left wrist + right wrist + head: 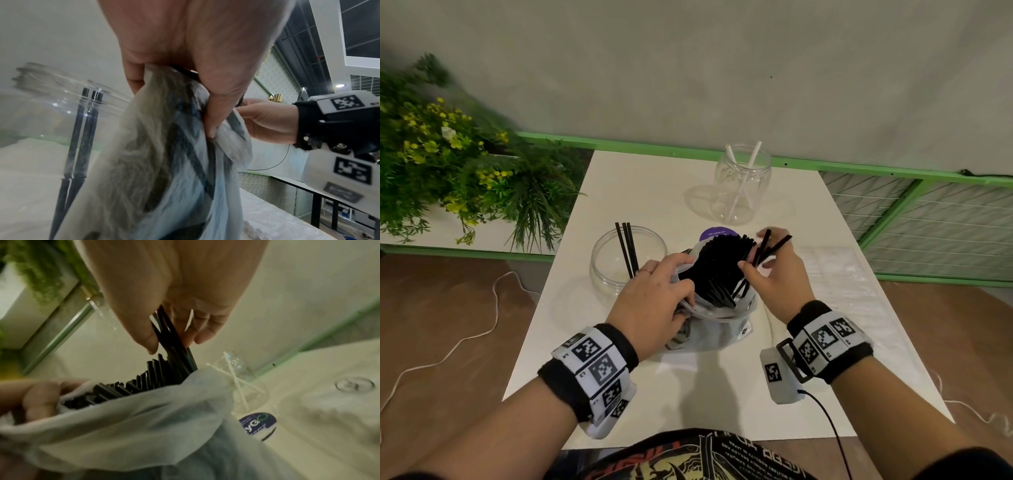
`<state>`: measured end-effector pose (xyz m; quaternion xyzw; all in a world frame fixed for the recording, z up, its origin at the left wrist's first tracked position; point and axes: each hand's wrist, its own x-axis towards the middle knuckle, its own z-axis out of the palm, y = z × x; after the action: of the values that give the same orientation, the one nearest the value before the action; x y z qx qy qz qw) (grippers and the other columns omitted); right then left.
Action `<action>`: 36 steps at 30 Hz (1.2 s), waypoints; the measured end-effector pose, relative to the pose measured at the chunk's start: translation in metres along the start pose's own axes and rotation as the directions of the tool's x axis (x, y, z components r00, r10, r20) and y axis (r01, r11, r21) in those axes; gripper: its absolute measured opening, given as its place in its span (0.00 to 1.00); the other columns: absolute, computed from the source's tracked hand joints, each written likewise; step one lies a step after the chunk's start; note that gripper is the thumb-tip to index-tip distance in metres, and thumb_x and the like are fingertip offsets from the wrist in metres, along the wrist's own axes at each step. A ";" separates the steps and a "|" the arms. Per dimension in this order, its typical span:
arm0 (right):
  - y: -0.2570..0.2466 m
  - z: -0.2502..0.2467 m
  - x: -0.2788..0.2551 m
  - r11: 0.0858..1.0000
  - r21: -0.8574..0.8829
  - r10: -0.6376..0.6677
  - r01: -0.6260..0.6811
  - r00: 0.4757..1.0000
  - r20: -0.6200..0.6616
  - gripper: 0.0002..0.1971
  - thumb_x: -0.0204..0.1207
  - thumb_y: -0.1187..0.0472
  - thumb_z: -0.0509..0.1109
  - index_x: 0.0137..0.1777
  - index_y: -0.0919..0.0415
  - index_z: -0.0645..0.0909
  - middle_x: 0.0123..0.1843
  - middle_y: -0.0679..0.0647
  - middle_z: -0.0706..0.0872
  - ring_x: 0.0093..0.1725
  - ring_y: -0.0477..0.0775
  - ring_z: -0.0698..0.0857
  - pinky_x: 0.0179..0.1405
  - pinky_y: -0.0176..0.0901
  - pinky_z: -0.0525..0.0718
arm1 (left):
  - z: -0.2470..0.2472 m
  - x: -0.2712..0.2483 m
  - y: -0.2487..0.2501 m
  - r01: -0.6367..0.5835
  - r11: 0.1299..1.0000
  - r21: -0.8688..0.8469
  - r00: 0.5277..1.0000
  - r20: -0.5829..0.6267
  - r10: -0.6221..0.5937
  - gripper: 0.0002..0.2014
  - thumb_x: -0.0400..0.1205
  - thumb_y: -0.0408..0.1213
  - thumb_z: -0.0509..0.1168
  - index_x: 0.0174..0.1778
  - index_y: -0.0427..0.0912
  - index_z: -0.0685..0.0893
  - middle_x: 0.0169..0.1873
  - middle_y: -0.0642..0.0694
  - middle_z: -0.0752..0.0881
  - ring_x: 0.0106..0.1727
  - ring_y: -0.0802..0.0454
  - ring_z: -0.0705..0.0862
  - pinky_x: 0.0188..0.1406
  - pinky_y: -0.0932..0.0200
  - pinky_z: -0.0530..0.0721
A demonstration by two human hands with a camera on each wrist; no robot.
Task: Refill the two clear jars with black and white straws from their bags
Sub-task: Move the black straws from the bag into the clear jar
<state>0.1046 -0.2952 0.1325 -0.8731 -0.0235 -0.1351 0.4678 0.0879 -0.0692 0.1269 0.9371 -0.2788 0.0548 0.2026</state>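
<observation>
right grip: your right hand (pixel 779 274) pinches a small bunch of black straws (pixel 763 255), thumb against fingers, their lower ends still down in the bag, centre of the head view.
left grip: your left hand (pixel 654 294) clamps the rim of the white bag (pixel 717 329), holding its mouth open.
targets: wide jar (pixel 616 255), left of centre, just beside the bag, holds three black straws. Tall jar (pixel 741 186), upper centre, holds two white straws (pixel 744 178).
white supply: clear bag (pixel 835 274) lies flat at centre right; contents too washed out to tell.
risk, drag: a pinched bunch can pull neighbours out with it; loose ones would roll off the table.
risk, bag: it's soft and propped only by your left hand. Let go and it likely slumps, spilling straws.
risk, knock: wide jar looks light; a swing across could tip it.
surface: white table (pixel 722 394), glossy, so straws would slide.
room: grey wall, green rail (pixel 654 145) behind, plants (pixel 458 161) upper left, wood floor.
</observation>
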 end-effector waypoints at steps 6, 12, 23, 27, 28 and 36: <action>-0.005 -0.007 0.000 0.993 -0.075 -0.095 0.093 0.995 -0.024 0.44 0.73 0.63 0.76 0.74 0.29 0.51 0.55 0.44 0.78 0.45 0.42 0.82 0.42 0.34 0.83 | 0.000 0.000 0.000 -0.001 1.000 -0.013 1.000 0.006 0.001 0.12 0.66 0.36 0.77 0.38 0.52 0.80 0.70 0.50 0.74 0.56 0.43 0.78 0.54 0.51 0.79; -0.003 -0.006 0.005 0.971 -0.184 -0.153 0.155 0.988 0.021 0.15 0.81 0.58 0.67 0.66 0.48 0.72 0.48 0.45 0.83 0.44 0.50 0.82 0.48 0.57 0.85 | 0.000 0.000 0.000 -0.007 1.000 -0.019 1.000 0.006 0.007 0.13 0.66 0.36 0.77 0.38 0.51 0.80 0.70 0.49 0.74 0.55 0.43 0.79 0.52 0.50 0.80; 0.008 -0.002 0.004 0.956 -0.206 -0.227 0.210 0.972 -0.061 0.08 0.80 0.68 0.68 0.55 0.58 0.83 0.53 0.50 0.79 0.49 0.45 0.79 0.52 0.35 0.80 | 0.001 -0.001 -0.002 -0.018 1.000 -0.022 1.000 0.003 0.018 0.12 0.66 0.37 0.77 0.38 0.51 0.81 0.71 0.49 0.74 0.55 0.44 0.79 0.51 0.52 0.80; 0.007 0.002 -0.013 0.861 -0.414 -0.381 0.296 0.914 -0.139 0.18 0.77 0.63 0.71 0.66 0.55 0.77 0.64 0.54 0.71 0.61 0.52 0.71 0.64 0.38 0.69 | 0.001 -0.002 -0.002 -0.022 0.999 -0.043 1.000 -0.006 0.021 0.12 0.66 0.37 0.77 0.38 0.51 0.80 0.70 0.50 0.75 0.54 0.43 0.79 0.49 0.51 0.81; 0.004 0.005 -0.021 0.842 -0.397 -0.445 0.366 0.886 -0.129 0.16 0.78 0.62 0.69 0.65 0.57 0.77 0.62 0.54 0.72 0.60 0.52 0.71 0.64 0.39 0.69 | 0.001 -0.002 -0.002 -0.021 0.999 -0.044 1.000 -0.010 0.021 0.12 0.67 0.37 0.77 0.38 0.51 0.80 0.70 0.50 0.75 0.55 0.44 0.79 0.49 0.51 0.81; 0.009 0.036 -0.043 0.971 -0.224 -0.020 0.082 0.964 0.267 0.25 0.74 0.53 0.75 0.69 0.59 0.74 0.65 0.51 0.78 0.63 0.48 0.74 0.62 0.34 0.71 | 0.007 -0.006 -0.004 -0.055 0.995 -0.085 0.996 -0.078 0.049 0.14 0.62 0.29 0.72 0.34 0.46 0.75 0.67 0.48 0.79 0.49 0.42 0.80 0.49 0.54 0.77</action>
<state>0.0727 -0.2670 0.0952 -0.9312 -0.0920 -0.0322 0.3512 0.0848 -0.0654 0.1179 0.9171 -0.2973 0.0833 0.2520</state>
